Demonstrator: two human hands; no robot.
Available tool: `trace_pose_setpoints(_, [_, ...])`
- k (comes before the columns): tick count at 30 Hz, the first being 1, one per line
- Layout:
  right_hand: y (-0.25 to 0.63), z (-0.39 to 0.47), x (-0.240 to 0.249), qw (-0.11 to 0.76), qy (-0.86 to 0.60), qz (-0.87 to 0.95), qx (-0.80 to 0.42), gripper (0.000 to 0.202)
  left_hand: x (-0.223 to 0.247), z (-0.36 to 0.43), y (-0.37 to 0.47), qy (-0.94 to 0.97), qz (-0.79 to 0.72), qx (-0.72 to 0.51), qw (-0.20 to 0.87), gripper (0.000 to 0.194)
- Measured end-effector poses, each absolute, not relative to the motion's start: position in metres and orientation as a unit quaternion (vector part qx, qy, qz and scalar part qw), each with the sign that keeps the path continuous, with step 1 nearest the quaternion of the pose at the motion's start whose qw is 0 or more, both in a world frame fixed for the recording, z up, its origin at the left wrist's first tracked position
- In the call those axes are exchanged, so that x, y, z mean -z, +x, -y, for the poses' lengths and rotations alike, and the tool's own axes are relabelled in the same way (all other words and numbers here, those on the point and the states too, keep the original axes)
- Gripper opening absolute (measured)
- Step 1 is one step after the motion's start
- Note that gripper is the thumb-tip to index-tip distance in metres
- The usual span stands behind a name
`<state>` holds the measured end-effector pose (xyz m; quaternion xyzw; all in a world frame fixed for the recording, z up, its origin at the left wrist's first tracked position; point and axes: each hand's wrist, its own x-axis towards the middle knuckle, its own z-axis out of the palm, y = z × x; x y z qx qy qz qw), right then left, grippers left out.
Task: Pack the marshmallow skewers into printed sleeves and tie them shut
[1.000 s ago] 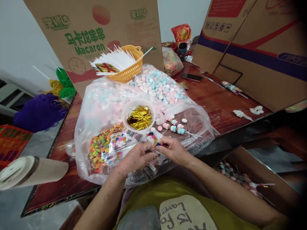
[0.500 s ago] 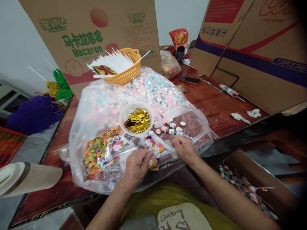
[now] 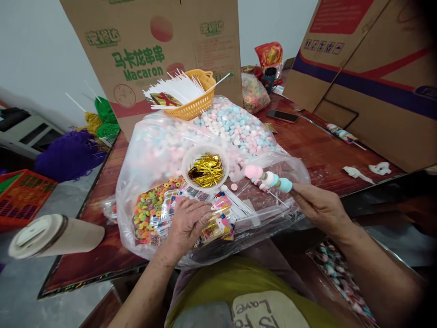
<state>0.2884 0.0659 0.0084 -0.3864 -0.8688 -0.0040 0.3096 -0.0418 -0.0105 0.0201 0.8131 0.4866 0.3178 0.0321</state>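
My right hand (image 3: 321, 207) is closed at the near end of a marshmallow skewer (image 3: 271, 178), raised at the right of the plastic bag. Pink, white and blue marshmallows with darker pieces between them are threaded along it. Behind and below it, another skewer lies on the plastic, partly hidden, its white stick showing. My left hand (image 3: 189, 223) rests on printed clear wrappers (image 3: 221, 218), fingers stretched out; whether it pinches one is not clear. White sticks (image 3: 241, 205) lie beside the wrappers. A white bowl (image 3: 184, 166) of gold twist ties (image 3: 208, 171) stands just beyond.
A large plastic bag (image 3: 136, 141) holds loose marshmallows; fruit-coloured rings (image 3: 150, 207) lie at its left. A yellow basket (image 3: 194, 109) of white sticks stands behind. Cardboard boxes, a phone (image 3: 282, 116) and a lidded cup (image 3: 78, 234) surround it. Finished skewers fill a box (image 3: 341, 278) below right.
My right hand has moved right and lifted a marshmallow skewer off the plastic. The left hand's fingers have gone from curled to stretched over the wrappers. The view has shifted left.
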Motion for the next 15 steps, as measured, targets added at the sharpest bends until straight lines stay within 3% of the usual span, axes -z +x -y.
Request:
trace_pose_setpoints(2, [0.284, -0.058, -0.021, 0.330, -0.317, 0.889, 0.015, 0.027, -0.022, 0.009, -0.041, 0.817, -0.486, -0.307, 0.029, 0.016])
trace_pose_setpoints(10, [0.281, -0.045, -0.030, 0.269, -0.223, 0.933, 0.084, 0.029, -0.029, 0.016, -0.042, 0.820, -0.498, -0.268, 0.085, 0.018])
trace_pose_setpoints(15, [0.275, -0.042, -0.036, 0.216, -0.210, 0.954, -0.002, 0.025, -0.029, 0.014, -0.038, 0.848, -0.447, -0.259, 0.120, 0.018])
